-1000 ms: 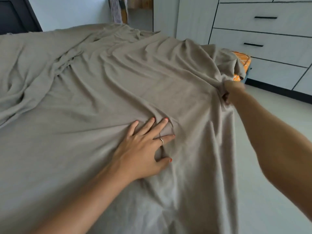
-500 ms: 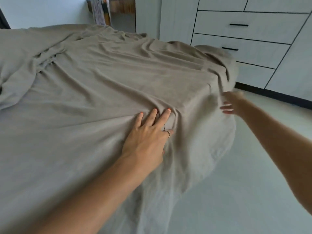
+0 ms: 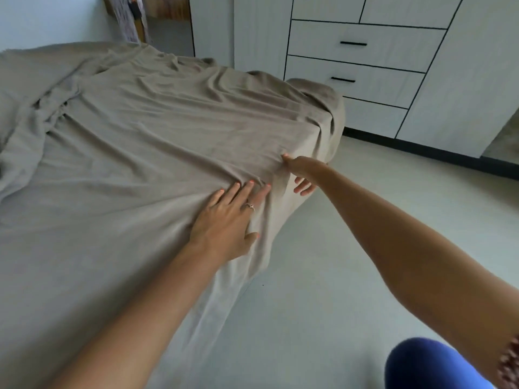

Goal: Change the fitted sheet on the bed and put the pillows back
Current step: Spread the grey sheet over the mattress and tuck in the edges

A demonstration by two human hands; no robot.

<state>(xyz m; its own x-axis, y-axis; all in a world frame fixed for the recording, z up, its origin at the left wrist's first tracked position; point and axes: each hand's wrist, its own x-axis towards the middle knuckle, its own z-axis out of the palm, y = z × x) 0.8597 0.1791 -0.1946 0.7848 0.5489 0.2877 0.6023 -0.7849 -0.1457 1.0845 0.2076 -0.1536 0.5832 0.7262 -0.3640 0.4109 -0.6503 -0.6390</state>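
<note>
- Left grip (image 3: pixel 224 223): released, fingers straight, pressing flat on fitted sheet (image 3: pixel 157 141) near bed edge.
- Right grip (image 3: pixel 302 175): touching sheet at edge, just beside left; grasp unclear.
- Sheet draped over bed, wrinkled.

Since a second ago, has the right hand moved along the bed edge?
Yes. The right hand left the sheet's far corner by the drawers, coming nearer the left hand.

The sheet (image 3: pixel 157 141) lies under the left hand's fingers (image 3: pixel 244 192); just right of them the right hand (image 3: pixel 302 175) seems to touch its overhang.
</note>
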